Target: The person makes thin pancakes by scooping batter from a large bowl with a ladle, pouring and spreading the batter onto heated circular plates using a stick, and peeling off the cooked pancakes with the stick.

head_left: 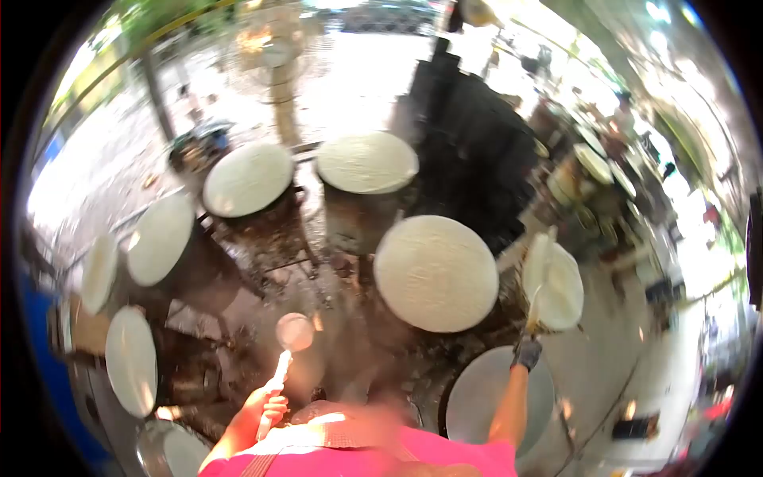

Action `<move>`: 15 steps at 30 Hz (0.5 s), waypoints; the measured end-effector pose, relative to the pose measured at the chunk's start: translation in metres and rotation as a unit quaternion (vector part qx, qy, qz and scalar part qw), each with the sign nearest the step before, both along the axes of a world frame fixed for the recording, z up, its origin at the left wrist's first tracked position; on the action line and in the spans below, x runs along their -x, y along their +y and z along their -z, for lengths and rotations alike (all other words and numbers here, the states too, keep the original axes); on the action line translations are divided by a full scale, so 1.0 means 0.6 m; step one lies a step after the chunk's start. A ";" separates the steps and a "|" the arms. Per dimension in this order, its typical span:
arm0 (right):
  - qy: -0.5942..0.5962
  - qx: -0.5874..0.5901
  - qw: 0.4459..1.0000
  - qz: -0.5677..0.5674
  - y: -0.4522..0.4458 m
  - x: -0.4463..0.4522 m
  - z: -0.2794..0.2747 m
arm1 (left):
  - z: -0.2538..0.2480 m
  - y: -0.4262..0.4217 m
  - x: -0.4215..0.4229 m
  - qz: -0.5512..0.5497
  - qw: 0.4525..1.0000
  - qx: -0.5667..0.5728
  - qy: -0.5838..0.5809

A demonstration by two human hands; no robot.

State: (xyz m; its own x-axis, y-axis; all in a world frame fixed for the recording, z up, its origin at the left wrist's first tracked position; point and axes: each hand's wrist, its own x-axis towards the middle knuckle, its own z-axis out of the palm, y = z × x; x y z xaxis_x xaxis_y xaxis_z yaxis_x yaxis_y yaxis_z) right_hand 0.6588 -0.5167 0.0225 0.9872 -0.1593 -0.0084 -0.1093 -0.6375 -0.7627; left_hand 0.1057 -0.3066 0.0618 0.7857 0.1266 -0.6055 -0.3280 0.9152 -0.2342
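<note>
My left hand (266,405) is wrapped round the pale handle of a ladle (296,332), whose round reddish head points up and forward. In a dark glove, my right hand (526,352) is closed on a thin stick-like tool (537,306) that reaches over a white-filled round pan (554,285) at the right. Just below that hand lies a large grey round pan surface (497,405). A broad round pan with a pale sheet (436,273) stands between the hands, farther forward.
More round white-topped pans (249,180), (367,162) curve round the front and left. A metal pot (171,449) stands at the lower left. Behind the central pan rises a dark black structure (477,143). A fan (274,52) stands beyond, and blurred clutter fills the right background.
</note>
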 end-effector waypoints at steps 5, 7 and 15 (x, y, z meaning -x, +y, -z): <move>-0.035 -0.148 0.881 -0.448 0.133 0.134 0.104 | 0.026 -0.060 0.107 -0.056 0.984 -0.134 0.103; 0.035 -0.091 0.790 -0.606 0.221 0.186 0.152 | 0.023 -0.117 0.149 -0.087 0.957 -0.190 0.203; 0.322 0.002 0.457 -0.829 0.322 0.660 0.040 | -0.025 -0.443 0.268 -0.425 0.854 -0.175 0.245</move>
State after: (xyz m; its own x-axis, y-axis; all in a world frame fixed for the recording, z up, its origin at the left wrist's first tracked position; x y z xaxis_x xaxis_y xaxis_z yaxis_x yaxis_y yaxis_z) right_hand 0.2627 -0.3236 -0.0017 -0.4559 0.8022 -0.3855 0.3257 -0.2527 -0.9111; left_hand -0.0552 -0.5724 0.0768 -0.0169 0.7655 -0.6432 -0.8886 0.2835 0.3607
